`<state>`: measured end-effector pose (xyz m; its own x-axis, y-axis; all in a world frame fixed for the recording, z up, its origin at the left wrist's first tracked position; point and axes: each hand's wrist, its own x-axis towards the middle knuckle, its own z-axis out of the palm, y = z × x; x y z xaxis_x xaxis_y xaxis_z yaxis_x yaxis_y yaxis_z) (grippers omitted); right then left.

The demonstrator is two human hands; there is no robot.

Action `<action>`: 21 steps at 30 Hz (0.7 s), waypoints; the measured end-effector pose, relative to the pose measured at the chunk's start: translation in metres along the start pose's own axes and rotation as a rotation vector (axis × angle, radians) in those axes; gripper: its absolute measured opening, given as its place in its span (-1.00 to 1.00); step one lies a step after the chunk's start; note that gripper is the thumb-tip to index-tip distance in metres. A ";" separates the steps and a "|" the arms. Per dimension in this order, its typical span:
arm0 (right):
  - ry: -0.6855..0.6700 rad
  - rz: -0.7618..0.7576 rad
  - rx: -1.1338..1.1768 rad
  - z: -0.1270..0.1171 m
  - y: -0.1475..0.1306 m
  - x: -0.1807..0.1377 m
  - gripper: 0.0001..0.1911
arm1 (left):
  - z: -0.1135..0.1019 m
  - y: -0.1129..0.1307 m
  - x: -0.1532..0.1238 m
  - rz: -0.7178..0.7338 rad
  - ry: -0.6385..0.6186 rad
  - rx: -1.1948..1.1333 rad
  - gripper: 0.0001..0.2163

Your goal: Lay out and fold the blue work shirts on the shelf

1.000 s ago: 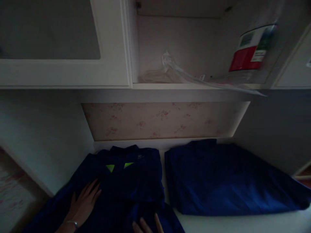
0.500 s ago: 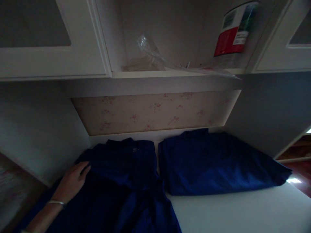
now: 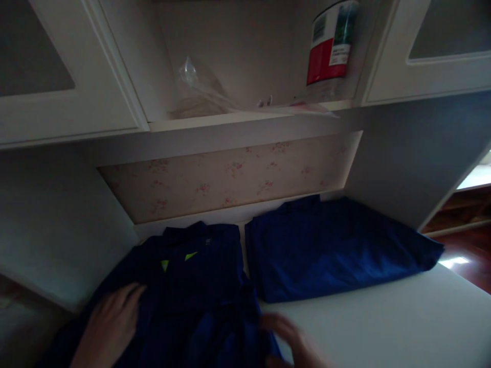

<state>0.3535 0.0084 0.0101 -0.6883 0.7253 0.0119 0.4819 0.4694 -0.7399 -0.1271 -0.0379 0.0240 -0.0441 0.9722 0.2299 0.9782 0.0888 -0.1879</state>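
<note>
A dark blue garment (image 3: 192, 286) with small yellow-green marks near its collar lies on the white surface (image 3: 383, 327) at the lower left. My left hand (image 3: 109, 327) rests flat on its left side, fingers spread. My right hand (image 3: 291, 342) is blurred at the garment's lower right edge, touching or just beside the cloth; I cannot tell whether it grips it. A second dark blue garment (image 3: 330, 245), folded, lies to the right, against the back wall.
Above is an open shelf (image 3: 230, 117) with crumpled clear plastic (image 3: 199, 87) and a red-and-white labelled container (image 3: 332, 46), flanked by white cabinet doors (image 3: 57, 92). Floral wallpaper (image 3: 230, 174) backs the niche. Dark wood floor (image 3: 468, 250) shows at the right.
My right hand has come back into view at the garment's lower right edge. My left hand slid down the cloth. The yellow-green marks show again. The view shifted left.
</note>
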 end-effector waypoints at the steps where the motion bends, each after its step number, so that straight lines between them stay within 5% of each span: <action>1: 0.076 0.064 -0.067 -0.014 0.014 0.009 -0.41 | -0.002 0.030 0.003 0.043 -0.122 -0.083 -0.55; 3: 0.182 0.175 -0.242 -0.041 0.038 0.025 -0.26 | -0.007 0.076 0.010 0.046 -0.366 -0.115 -0.42; 5: 0.227 0.192 -0.358 -0.061 0.055 0.035 -0.34 | -0.013 0.098 0.019 0.030 -0.495 -0.090 -0.46; 9: 0.381 0.170 -0.291 -0.091 0.072 0.042 -0.70 | -0.022 0.094 0.040 0.033 -0.500 -0.116 -0.58; 14: 0.790 0.354 -0.223 -0.138 0.061 0.045 -0.45 | -0.015 0.085 0.055 -0.039 -0.571 -0.138 -0.52; 17: 0.934 0.248 -0.163 -0.144 0.030 0.033 -0.51 | -0.003 0.085 0.058 -0.068 -0.598 -0.193 -0.63; 19: 0.847 0.060 -0.142 -0.125 0.005 0.018 -0.64 | 0.002 0.085 0.059 -0.082 -0.606 -0.251 -0.66; 21: 0.520 -0.130 -0.117 -0.094 -0.015 0.000 -0.71 | 0.003 0.083 0.060 -0.112 -0.588 -0.295 -0.68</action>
<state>0.3969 0.0489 0.0844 -0.4018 0.7971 0.4508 0.4885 0.6029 -0.6308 -0.0491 0.0288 0.0195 -0.1699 0.9243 -0.3416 0.9722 0.2139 0.0951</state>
